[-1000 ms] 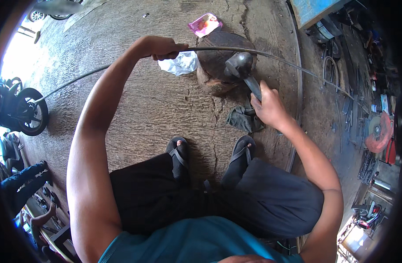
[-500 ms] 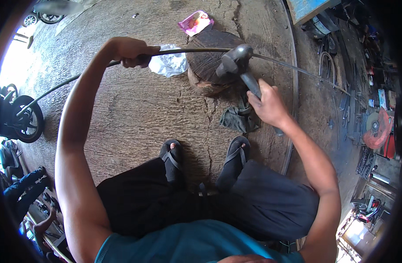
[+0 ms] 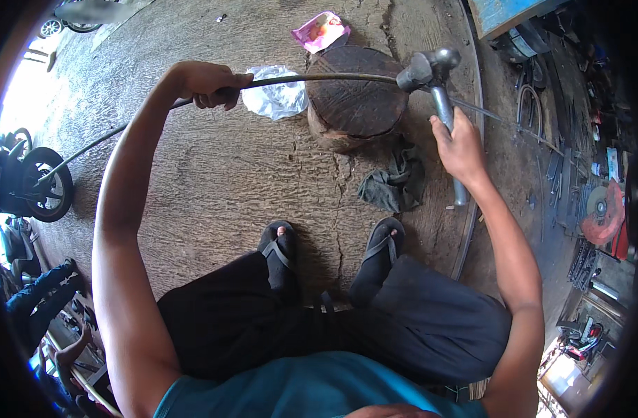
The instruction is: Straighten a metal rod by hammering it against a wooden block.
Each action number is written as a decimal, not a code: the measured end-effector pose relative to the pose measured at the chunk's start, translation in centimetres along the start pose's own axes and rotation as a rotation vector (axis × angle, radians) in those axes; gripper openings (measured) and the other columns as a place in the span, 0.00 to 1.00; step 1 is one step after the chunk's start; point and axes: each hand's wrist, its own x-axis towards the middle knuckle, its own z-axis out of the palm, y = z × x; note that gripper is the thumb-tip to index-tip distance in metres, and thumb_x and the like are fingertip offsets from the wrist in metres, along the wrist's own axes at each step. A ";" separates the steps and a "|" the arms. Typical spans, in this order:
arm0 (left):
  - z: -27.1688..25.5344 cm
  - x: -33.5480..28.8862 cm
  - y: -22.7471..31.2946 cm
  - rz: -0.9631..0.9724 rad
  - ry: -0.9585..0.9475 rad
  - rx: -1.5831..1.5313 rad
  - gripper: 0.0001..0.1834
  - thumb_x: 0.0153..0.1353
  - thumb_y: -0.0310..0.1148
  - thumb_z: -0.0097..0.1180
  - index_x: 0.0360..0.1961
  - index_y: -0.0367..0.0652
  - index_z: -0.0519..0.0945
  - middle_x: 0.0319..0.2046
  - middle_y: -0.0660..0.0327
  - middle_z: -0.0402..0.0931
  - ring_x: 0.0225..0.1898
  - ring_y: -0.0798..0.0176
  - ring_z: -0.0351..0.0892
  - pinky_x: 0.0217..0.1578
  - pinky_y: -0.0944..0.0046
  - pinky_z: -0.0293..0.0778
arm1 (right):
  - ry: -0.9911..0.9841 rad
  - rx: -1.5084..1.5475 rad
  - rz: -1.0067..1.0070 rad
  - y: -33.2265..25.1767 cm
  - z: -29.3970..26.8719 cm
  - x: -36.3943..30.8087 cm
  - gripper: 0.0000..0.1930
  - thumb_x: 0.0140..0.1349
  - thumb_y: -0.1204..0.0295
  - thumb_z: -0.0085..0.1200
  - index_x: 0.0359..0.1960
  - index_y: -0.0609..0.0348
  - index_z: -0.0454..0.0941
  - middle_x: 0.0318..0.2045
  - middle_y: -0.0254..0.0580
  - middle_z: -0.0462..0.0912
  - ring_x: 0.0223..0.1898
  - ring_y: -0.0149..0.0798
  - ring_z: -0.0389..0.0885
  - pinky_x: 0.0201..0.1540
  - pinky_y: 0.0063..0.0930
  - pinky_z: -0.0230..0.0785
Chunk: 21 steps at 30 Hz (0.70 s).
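A long thin metal rod [image 3: 333,76] runs from the left across the top of a round wooden stump [image 3: 357,104] and on past its right side. My left hand [image 3: 211,83] is wrapped round the rod, left of the stump. In my right hand [image 3: 462,150] is a ball-peen hammer [image 3: 441,97], gripped by its metal handle. The hammer's head is at the stump's right edge and hides part of the rod; whether the two touch, I cannot tell. A crumpled dark cloth [image 3: 395,181] lies on the ground just in front of the stump.
Beside the stump are a clear plastic bag [image 3: 276,94] and a pink packet [image 3: 321,31]. A motorcycle wheel [image 3: 46,182] stands at the left near the rod's far end. Tools and metal pieces, with a red disc-shaped guard [image 3: 603,212], crowd the right. Another person's legs [image 3: 40,296] show lower left.
My right hand has carried the hammer rightward, from over the stump to its right edge. My left hand keeps its hold on the rod. The whole view has shifted slightly.
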 end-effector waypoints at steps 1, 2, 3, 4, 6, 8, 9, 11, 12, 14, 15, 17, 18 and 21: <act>0.0 -0.2 0.1 0.002 -0.002 0.003 0.40 0.71 0.64 0.30 0.25 0.36 0.76 0.08 0.74 0.52 0.09 0.77 0.47 0.10 0.70 0.46 | -0.015 0.000 0.025 -0.2 0.0 0.2 0.16 0.64 0.62 0.55 0.30 0.66 0.70 0.19 0.57 0.77 0.25 0.60 0.80 0.27 0.47 0.67; -0.1 -0.4 0.2 0.005 -0.001 0.007 0.40 0.70 0.65 0.30 0.25 0.36 0.76 0.08 0.75 0.52 0.09 0.77 0.47 0.10 0.70 0.46 | -0.011 -0.010 0.018 -0.4 0.0 0.4 0.16 0.64 0.63 0.54 0.31 0.67 0.70 0.20 0.59 0.77 0.27 0.62 0.80 0.28 0.49 0.68; -0.1 -0.5 0.4 0.004 0.003 0.008 0.40 0.70 0.65 0.30 0.25 0.36 0.76 0.08 0.75 0.52 0.09 0.77 0.47 0.10 0.70 0.46 | -0.011 -0.015 0.002 -0.5 0.1 0.6 0.16 0.65 0.64 0.54 0.32 0.67 0.70 0.21 0.61 0.78 0.29 0.64 0.80 0.29 0.51 0.68; -0.3 -0.6 0.6 -0.021 -0.007 -0.016 0.40 0.70 0.65 0.31 0.25 0.37 0.76 0.08 0.74 0.52 0.09 0.77 0.47 0.10 0.70 0.46 | -0.011 -0.016 0.005 -0.6 0.0 0.8 0.16 0.65 0.64 0.54 0.32 0.67 0.70 0.21 0.61 0.78 0.29 0.64 0.80 0.29 0.51 0.68; -0.5 -0.8 0.9 -0.050 -0.015 -0.030 0.40 0.69 0.66 0.32 0.26 0.37 0.76 0.08 0.74 0.52 0.09 0.77 0.47 0.10 0.70 0.46 | -0.020 0.007 0.022 -0.6 0.0 1.0 0.15 0.64 0.64 0.54 0.34 0.68 0.71 0.22 0.63 0.78 0.30 0.65 0.81 0.30 0.53 0.69; -1.1 -1.0 1.4 -0.056 -0.030 -0.024 0.39 0.68 0.66 0.35 0.25 0.37 0.76 0.09 0.74 0.52 0.09 0.77 0.47 0.10 0.69 0.46 | -0.063 0.045 0.059 -0.4 0.1 1.2 0.14 0.64 0.66 0.54 0.34 0.68 0.71 0.23 0.64 0.78 0.31 0.65 0.81 0.31 0.52 0.70; -1.2 -1.1 1.6 -0.074 0.013 -0.058 0.36 0.68 0.63 0.40 0.26 0.37 0.78 0.09 0.72 0.58 0.09 0.74 0.50 0.10 0.69 0.50 | -0.044 -0.019 0.027 -0.2 0.2 1.2 0.13 0.63 0.68 0.54 0.34 0.68 0.72 0.25 0.65 0.79 0.33 0.65 0.81 0.33 0.51 0.71; -0.5 -1.3 1.6 0.006 0.192 0.058 0.34 0.68 0.62 0.43 0.26 0.38 0.79 0.10 0.71 0.62 0.10 0.73 0.54 0.11 0.69 0.53 | -0.015 0.021 0.014 0.0 0.4 1.2 0.12 0.63 0.68 0.54 0.34 0.68 0.72 0.25 0.65 0.79 0.33 0.65 0.81 0.33 0.51 0.71; 0.0 -1.4 1.5 0.080 0.406 0.169 0.32 0.68 0.60 0.45 0.27 0.39 0.79 0.12 0.69 0.67 0.10 0.72 0.59 0.11 0.68 0.56 | 0.006 0.063 -0.004 0.1 0.4 1.2 0.12 0.63 0.69 0.54 0.34 0.69 0.72 0.26 0.65 0.79 0.34 0.65 0.81 0.34 0.50 0.71; 1.7 -1.4 1.4 0.243 0.652 0.536 0.28 0.67 0.56 0.50 0.29 0.39 0.80 0.16 0.60 0.73 0.16 0.65 0.74 0.21 0.58 0.70 | -0.045 0.062 0.024 0.1 0.3 1.3 0.12 0.63 0.69 0.54 0.35 0.69 0.72 0.26 0.66 0.79 0.34 0.66 0.81 0.34 0.50 0.71; 2.7 -1.5 1.1 0.270 0.753 0.543 0.28 0.67 0.56 0.49 0.29 0.39 0.80 0.16 0.58 0.74 0.16 0.62 0.74 0.23 0.55 0.71 | -0.030 0.025 0.009 0.1 0.1 1.5 0.12 0.63 0.68 0.54 0.35 0.69 0.72 0.26 0.65 0.79 0.34 0.66 0.81 0.34 0.50 0.71; 4.9 -1.3 1.0 0.204 0.894 0.591 0.29 0.69 0.56 0.46 0.25 0.39 0.79 0.15 0.53 0.74 0.18 0.55 0.76 0.25 0.51 0.71 | -0.086 0.017 0.038 -0.1 -0.4 1.7 0.13 0.63 0.68 0.54 0.34 0.69 0.72 0.25 0.65 0.79 0.34 0.66 0.80 0.35 0.51 0.71; 5.2 -1.2 1.1 0.183 0.898 0.597 0.29 0.69 0.56 0.46 0.25 0.39 0.79 0.15 0.53 0.74 0.18 0.55 0.76 0.25 0.51 0.71 | -0.031 0.022 0.005 -0.2 -0.7 2.0 0.13 0.63 0.68 0.54 0.34 0.69 0.72 0.25 0.65 0.79 0.34 0.66 0.80 0.35 0.51 0.71; 5.3 -1.1 1.6 0.253 0.957 0.611 0.31 0.70 0.55 0.44 0.23 0.38 0.81 0.16 0.51 0.74 0.18 0.51 0.76 0.25 0.48 0.71 | -0.169 0.078 0.117 -0.2 -1.2 2.5 0.13 0.62 0.68 0.54 0.32 0.69 0.71 0.25 0.65 0.79 0.31 0.66 0.80 0.33 0.51 0.70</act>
